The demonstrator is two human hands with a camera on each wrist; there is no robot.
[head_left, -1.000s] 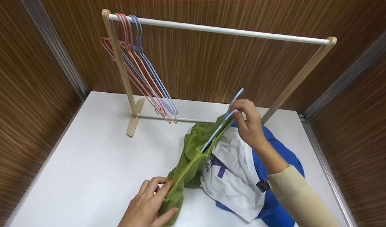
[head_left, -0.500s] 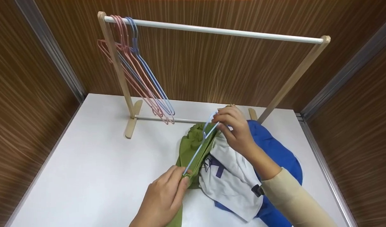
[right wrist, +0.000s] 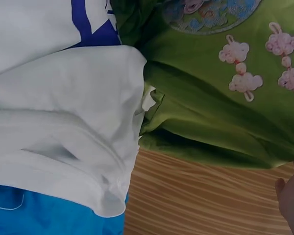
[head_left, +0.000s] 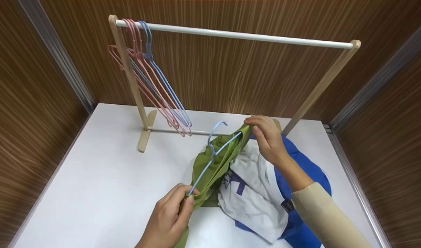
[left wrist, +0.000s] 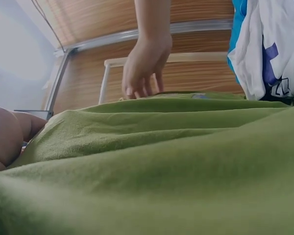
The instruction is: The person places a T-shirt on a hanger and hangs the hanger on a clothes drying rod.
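Note:
A light blue hanger (head_left: 213, 154) lies across the neck opening of a green top (head_left: 205, 168), its hook standing up and its far arm inside the cloth. My left hand (head_left: 170, 213) pinches the near end of the hanger together with the neckline. At the far shoulder my right hand (head_left: 267, 136) holds the top's edge between thumb and fingers. Pink knotted flower fasteners (right wrist: 240, 68) and an embroidered patch (right wrist: 210, 14) show on the green front in the right wrist view. Cloth hides both hanger ends.
Behind stands a rack with a white rail (head_left: 231, 33) and wooden posts. Several pink and blue hangers (head_left: 151, 69) hang at its left end. A white and blue garment (head_left: 255, 189) lies crumpled under my right arm on the white table (head_left: 93, 193). Wood-patterned walls enclose the table.
My left hand has moved from the lower cloth to the hanger's near end. My right hand has gone from the hanger to the top's far shoulder. The hanger has sunk into the neckline.

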